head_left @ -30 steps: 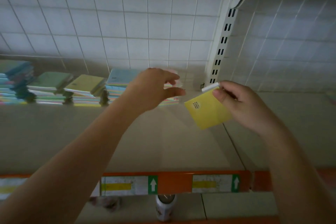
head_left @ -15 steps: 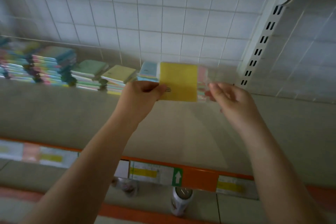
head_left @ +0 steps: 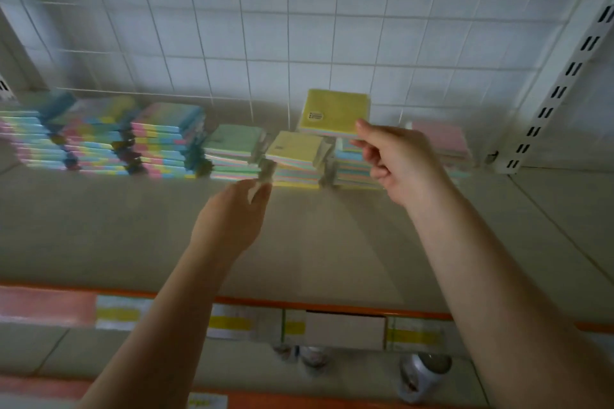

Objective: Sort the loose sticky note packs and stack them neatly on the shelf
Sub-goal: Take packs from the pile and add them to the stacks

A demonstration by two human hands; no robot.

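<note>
yellow pack (head_left: 334, 113) now atop stack (head_left: 352, 163)

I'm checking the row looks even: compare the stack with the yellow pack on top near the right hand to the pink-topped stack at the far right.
The yellow-topped stack stands taller than the pink-topped stack. Its top pack is yellow with a small label; the pink one shows none. The right hand is at the yellow-topped stack, while the pink-topped stack stands apart. Both sit against the tiled wall.

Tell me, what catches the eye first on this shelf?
Probably the row of pastel sticky note stacks along the back of the shelf, against the white tiled wall. One yellow pack sits on top of a stack right of centre, with the right hand just beside it. The left hand reaches toward the stacks from in front.
</note>
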